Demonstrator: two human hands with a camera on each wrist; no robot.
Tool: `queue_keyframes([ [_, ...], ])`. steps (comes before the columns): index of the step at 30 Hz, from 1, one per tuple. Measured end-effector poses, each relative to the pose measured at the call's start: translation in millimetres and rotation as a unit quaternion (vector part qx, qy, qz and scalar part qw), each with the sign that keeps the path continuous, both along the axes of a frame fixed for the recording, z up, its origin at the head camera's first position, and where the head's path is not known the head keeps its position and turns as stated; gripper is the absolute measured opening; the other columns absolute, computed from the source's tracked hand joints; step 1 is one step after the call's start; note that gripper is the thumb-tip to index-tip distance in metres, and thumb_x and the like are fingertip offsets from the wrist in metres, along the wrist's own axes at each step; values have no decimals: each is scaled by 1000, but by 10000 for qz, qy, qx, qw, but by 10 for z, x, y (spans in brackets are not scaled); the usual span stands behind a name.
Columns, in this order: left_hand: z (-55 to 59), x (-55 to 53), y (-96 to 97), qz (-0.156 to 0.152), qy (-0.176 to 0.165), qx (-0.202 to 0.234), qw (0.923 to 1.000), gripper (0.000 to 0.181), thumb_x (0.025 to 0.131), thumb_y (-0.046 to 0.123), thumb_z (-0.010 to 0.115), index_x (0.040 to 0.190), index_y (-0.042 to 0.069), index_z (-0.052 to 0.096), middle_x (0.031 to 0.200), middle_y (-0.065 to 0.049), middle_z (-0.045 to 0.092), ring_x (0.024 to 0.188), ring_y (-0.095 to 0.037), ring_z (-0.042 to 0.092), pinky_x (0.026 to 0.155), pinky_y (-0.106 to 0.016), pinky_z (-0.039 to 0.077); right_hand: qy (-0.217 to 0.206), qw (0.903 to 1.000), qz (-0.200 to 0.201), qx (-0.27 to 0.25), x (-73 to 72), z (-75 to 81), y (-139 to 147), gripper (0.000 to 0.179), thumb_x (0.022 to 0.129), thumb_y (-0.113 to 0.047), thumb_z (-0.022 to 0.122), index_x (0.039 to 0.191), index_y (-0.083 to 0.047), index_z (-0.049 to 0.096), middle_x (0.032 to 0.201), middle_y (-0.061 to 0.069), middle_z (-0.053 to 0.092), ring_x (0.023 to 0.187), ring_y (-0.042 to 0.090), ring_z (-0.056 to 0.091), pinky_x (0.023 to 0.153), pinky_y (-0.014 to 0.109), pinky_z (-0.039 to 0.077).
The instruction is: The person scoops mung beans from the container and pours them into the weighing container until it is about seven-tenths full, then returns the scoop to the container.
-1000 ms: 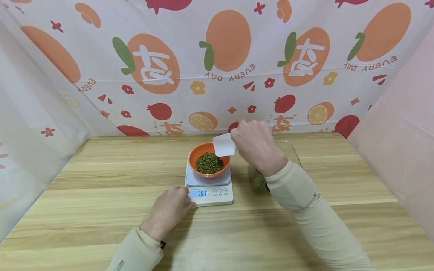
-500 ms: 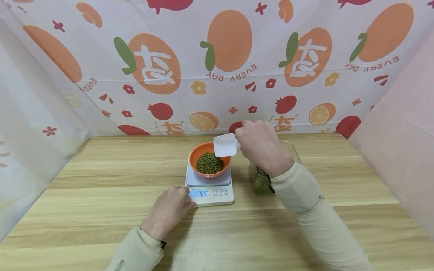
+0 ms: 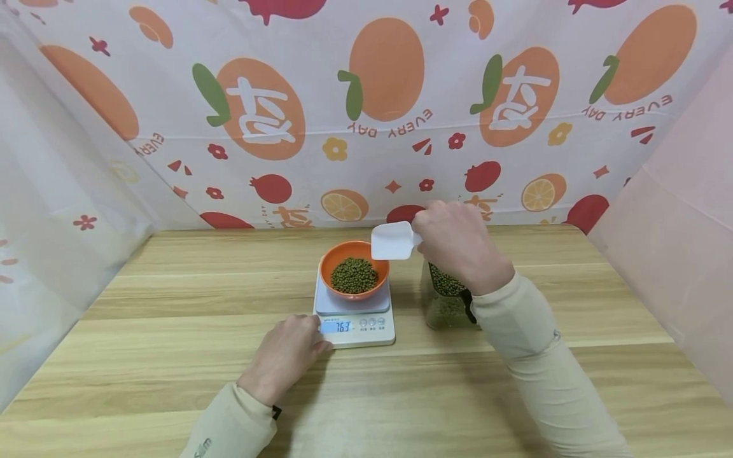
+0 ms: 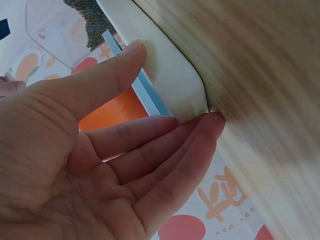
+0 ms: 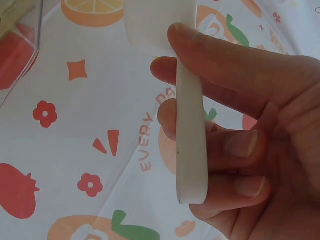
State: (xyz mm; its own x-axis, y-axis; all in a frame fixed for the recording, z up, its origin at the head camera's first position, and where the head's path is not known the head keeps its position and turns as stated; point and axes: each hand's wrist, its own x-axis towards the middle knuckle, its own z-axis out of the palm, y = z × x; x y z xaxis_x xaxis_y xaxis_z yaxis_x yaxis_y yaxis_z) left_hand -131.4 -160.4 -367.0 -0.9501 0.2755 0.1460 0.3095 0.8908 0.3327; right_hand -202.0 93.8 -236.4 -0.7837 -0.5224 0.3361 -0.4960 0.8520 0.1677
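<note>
A white kitchen scale (image 3: 382, 337) lies on the table, its display reading about 76.3. An orange bowl (image 3: 332, 259) of green mung beans (image 3: 354, 277) stands on its platform. My left hand (image 3: 286, 350) holds the scale's front left corner; in the left wrist view the thumb and fingertips lie along the scale's edges. My right hand (image 3: 455, 238) grips a white scoop (image 3: 392, 243) by its handle (image 5: 192, 135), thumb on top and fingers curled round it. The scoop's head overlaps the bowl's right rim in the head view. What lies inside the scoop is hidden.
A clear container (image 3: 443, 315) holding mung beans stands right of the scale, partly covered by the right hand and sleeve. A fruit-printed cloth (image 3: 389, 146) hangs behind the wooden table (image 3: 172, 356), with pale sheets at both sides.
My right hand has drawn the scoop rightward, partly off the bowl, uncovering more of the container. The display went from 76.3 to 76.9 and back to 76.3. My left hand stayed put.
</note>
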Motion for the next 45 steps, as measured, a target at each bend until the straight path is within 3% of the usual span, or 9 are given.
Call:
queue_keyframes([
  [8, -7, -1, -5, 8, 7, 53, 10000, 24, 76, 9, 88, 85, -3, 70, 69, -6, 62, 56, -13, 49, 51, -31, 46, -399, 9990, -72, -187, -2, 18, 65, 11, 83, 1, 71, 85, -7, 78, 76, 8, 69, 63, 26, 56, 49, 37, 45],
  [15, -12, -5, -8, -30, 27, 46, 10000, 23, 77, 9, 88, 84, -2, 70, 68, -5, 60, 57, -14, 47, 50, -31, 44, -603, 9978, -69, -248, 5, 47, 176, 6, 81, -2, 79, 83, -7, 78, 78, 6, 69, 71, 25, 60, 60, 41, 53],
  [22, -14, -2, -5, -26, 32, 5, 10000, 24, 77, 9, 88, 86, -4, 70, 70, -7, 62, 57, -14, 49, 50, -31, 45, -662, 9972, 2, -347, 7, 55, 260, 22, 82, -6, 80, 65, -12, 67, 65, 2, 58, 64, 20, 55, 55, 39, 49],
  [31, -18, 0, -6, -22, 41, -20, 10000, 24, 77, 8, 87, 88, -4, 70, 71, -8, 63, 57, -14, 49, 50, -30, 46, -697, 9966, -69, -434, 31, 74, 359, 2, 85, -8, 78, 84, -6, 78, 75, 8, 66, 69, 25, 56, 58, 39, 49],
  [38, -20, 5, -6, -14, 51, -33, 10000, 23, 77, 8, 88, 85, -3, 69, 69, -7, 61, 57, -14, 49, 49, -31, 45, -854, 9949, -143, -520, 30, 86, 437, 11, 83, -10, 83, 92, -5, 79, 87, 10, 73, 74, 26, 58, 59, 40, 49],
  [45, -17, 2, -7, -33, 15, -17, 10000, 22, 78, 8, 87, 85, -3, 70, 70, -6, 62, 57, -13, 48, 50, -31, 46, -972, 9932, -123, -625, 45, 110, 495, 10, 83, -10, 83, 91, -6, 79, 91, 8, 74, 75, 26, 59, 64, 41, 48],
])
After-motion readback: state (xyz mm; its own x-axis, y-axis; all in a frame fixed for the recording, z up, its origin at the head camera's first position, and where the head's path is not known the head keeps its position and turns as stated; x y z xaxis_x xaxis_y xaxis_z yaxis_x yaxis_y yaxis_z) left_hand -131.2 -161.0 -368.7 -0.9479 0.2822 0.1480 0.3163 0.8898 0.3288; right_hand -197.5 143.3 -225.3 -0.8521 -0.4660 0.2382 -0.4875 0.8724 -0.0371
